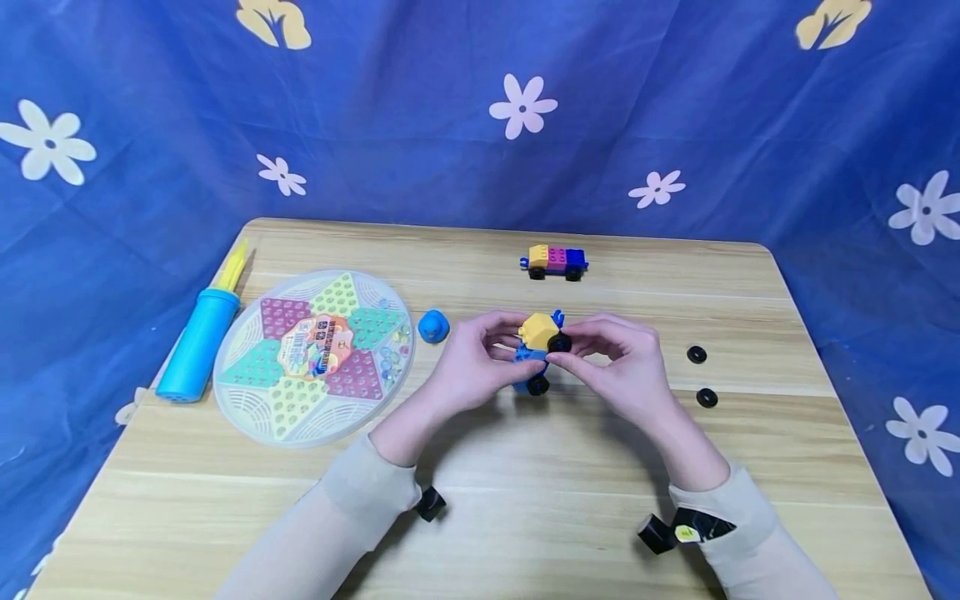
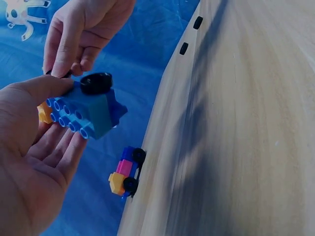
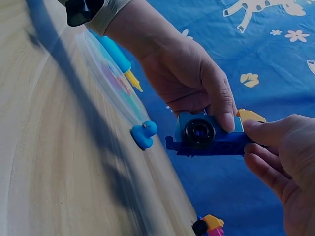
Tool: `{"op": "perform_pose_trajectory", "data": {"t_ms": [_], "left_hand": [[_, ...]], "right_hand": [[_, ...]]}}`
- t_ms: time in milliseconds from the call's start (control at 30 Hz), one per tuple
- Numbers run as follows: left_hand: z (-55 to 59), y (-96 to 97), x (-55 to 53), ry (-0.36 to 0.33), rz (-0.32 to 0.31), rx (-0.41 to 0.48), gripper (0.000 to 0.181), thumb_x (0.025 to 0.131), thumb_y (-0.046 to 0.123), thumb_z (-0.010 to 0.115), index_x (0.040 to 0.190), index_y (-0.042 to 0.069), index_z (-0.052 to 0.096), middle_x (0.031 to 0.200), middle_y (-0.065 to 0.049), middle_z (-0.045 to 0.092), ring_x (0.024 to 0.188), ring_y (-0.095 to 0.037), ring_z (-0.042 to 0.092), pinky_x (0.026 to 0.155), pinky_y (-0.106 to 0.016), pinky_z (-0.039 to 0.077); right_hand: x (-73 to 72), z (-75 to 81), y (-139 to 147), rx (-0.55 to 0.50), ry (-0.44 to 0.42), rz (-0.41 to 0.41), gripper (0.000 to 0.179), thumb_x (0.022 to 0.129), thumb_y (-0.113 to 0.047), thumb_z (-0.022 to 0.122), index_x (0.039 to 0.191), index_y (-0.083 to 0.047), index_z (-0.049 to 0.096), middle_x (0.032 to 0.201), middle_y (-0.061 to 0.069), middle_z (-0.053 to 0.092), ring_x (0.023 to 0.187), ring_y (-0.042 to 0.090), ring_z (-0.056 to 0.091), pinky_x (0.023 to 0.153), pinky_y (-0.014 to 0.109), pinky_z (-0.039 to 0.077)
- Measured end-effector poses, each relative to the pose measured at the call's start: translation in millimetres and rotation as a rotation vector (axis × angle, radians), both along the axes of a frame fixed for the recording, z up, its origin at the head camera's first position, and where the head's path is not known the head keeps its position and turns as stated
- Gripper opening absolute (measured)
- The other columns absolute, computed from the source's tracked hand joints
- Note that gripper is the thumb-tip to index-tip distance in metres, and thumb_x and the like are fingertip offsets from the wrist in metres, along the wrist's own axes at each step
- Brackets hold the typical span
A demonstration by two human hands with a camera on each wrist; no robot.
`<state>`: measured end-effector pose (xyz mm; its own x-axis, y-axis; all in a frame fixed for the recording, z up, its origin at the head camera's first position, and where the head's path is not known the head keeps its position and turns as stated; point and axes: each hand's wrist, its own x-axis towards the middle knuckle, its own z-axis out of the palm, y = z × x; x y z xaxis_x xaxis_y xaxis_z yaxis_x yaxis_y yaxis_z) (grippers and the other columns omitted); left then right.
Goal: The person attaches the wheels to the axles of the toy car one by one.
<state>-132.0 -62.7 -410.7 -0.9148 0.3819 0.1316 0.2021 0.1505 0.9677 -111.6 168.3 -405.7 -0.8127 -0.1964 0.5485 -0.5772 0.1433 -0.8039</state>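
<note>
A toy car of building blocks (image 1: 538, 332) is held up over the table between both hands. It has a yellow front block, blue blocks (image 2: 93, 110) and black wheels (image 3: 199, 132). My left hand (image 1: 468, 362) grips the blue body, thumb on one side and fingers underneath in the left wrist view. At the yellow end, my right hand (image 1: 630, 358) pinches the car by a black wheel; the fingertips partly cover that wheel in the right wrist view. Two loose black tyres, one farther back (image 1: 697, 355) and one nearer (image 1: 707, 398), lie right of the right hand.
A second block car (image 1: 556, 262), yellow, pink and blue, stands near the back edge. Left of the hands sit a blue rubber duck (image 1: 433, 326) and a round Chinese checkers board (image 1: 247, 408). A blue hand pump (image 1: 197, 346) with a yellow nozzle lies at the left edge.
</note>
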Motion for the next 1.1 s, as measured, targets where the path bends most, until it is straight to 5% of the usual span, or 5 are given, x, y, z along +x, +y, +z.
{"op": "perform_pose_trajectory", "data": {"t_ms": [333, 633, 1100], "left_hand": [[2.3, -6.5, -1.9, 0.179, 0.050, -0.140, 0.045, 0.083, 0.008, 0.092, 0.124, 0.009, 0.077, 0.113, 0.000, 0.077, 0.099, -0.015, 0.074, 0.090, -0.039, 0.062], [2.9, -10.2, -2.0, 0.385, -0.016, -0.239, 0.041, 0.082, 0.004, 0.091, 0.121, 0.011, 0.080, 0.116, 0.001, 0.077, 0.110, -0.013, 0.071, 0.096, -0.030, 0.057], [1.5, -11.8, -2.1, 0.686, -0.112, -0.250, 0.037, 0.085, -0.004, 0.084, 0.120, 0.008, 0.079, 0.120, -0.004, 0.076, 0.117, -0.020, 0.066, 0.101, -0.032, 0.054]], "right_hand": [[2.1, -2.8, 7.7, 0.011, -0.082, 0.034, 0.040, 0.075, 0.017, 0.089, 0.111, 0.006, 0.076, 0.104, 0.018, 0.074, 0.080, 0.025, 0.076, 0.074, 0.034, 0.064], [0.3, 0.8, 9.1, 0.116, -0.235, 0.109, 0.051, 0.081, 0.005, 0.090, 0.128, 0.002, 0.070, 0.117, 0.012, 0.073, 0.091, 0.025, 0.075, 0.084, 0.035, 0.063], [-0.4, 7.6, -0.3, 0.277, -0.278, 0.040, 0.034, 0.087, -0.021, 0.092, 0.117, -0.009, 0.080, 0.107, -0.004, 0.078, 0.090, 0.015, 0.073, 0.081, 0.034, 0.062]]}}
